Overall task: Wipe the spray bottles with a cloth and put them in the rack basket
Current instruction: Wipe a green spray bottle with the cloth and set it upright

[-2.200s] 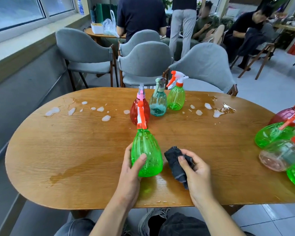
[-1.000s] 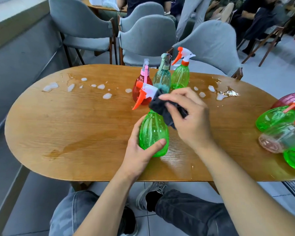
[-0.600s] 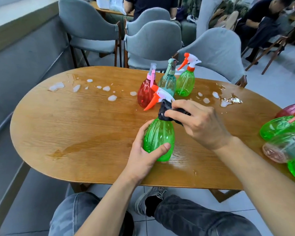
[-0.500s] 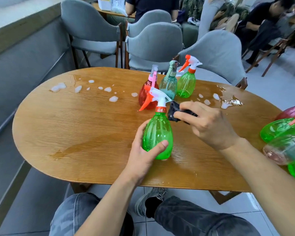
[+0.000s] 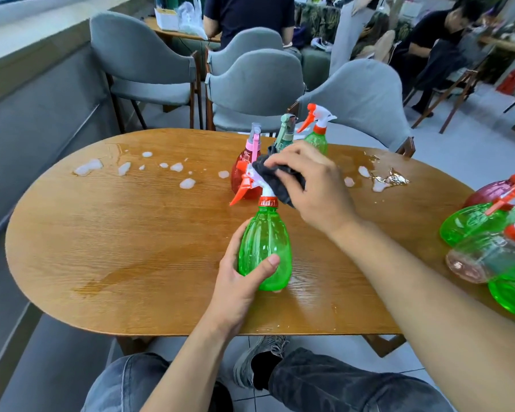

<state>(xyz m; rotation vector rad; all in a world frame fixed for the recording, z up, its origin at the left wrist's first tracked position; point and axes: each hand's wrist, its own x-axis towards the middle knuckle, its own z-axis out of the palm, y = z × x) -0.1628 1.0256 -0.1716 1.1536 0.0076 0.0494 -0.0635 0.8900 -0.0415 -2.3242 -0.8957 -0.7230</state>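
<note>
The green spray bottle (image 5: 264,248) stands upright on the wooden table (image 5: 131,248), close to my near edge, and I have it planted there so the tabletop takes the downward push of wiping. My left hand (image 5: 238,286) wraps its lower body, thumb across the front and fingers around the far side, which I judge is what stops it from twisting or tipping while the top is worked. The dark cloth (image 5: 275,181) is bunched over the white trigger head (image 5: 254,178), just behind the orange nozzle that points left. My right hand (image 5: 312,185) grips that cloth from above, fingers curled over it and pressing it onto the sprayer, wrist bent down, forearm reaching in from the right across the table. So both hands are closed on something: the left on the bottle, the right on the cloth.

Just behind, a red bottle (image 5: 244,171), a teal bottle (image 5: 284,132) and another green bottle (image 5: 317,135) stand in a tight cluster, presumably waiting their turn. White foam blobs (image 5: 137,168) and a wet patch dot the far side of the table. At the right edge several bottles (image 5: 488,242) lie on their sides, heaped together; I take that for the basket side, though I cannot make out the rack itself.
</note>
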